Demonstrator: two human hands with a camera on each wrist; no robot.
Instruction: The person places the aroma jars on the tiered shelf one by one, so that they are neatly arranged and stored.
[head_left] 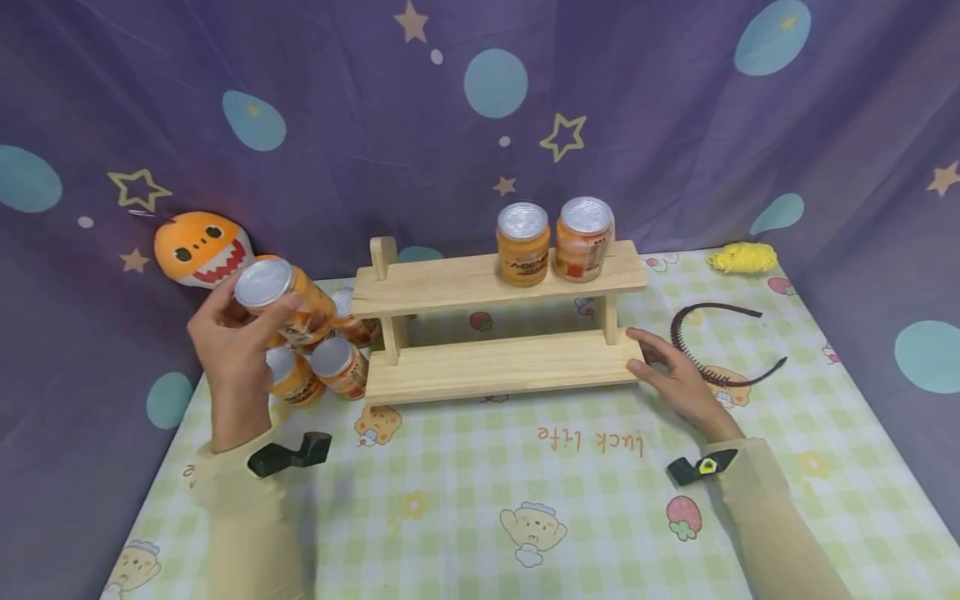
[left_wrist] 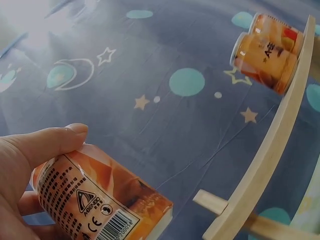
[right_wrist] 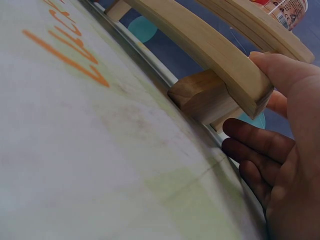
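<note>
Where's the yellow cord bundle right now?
In the head view, the yellow cord bundle lies near the back-right corner of the table, beyond the dark headband and right of the wooden shelf.

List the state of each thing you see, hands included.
Held jar: tilted, silver top on
Left hand: gripping that jar
Wooden rack: standing on the table
Right hand: holding the rack's lower right end
Upper-shelf jars: upright, silver tops on
Jars left of rack: silver tops on, partly hidden
Yellow cord: bundled
Brown hairband: lying on table
Plush toy: partly hidden
</note>
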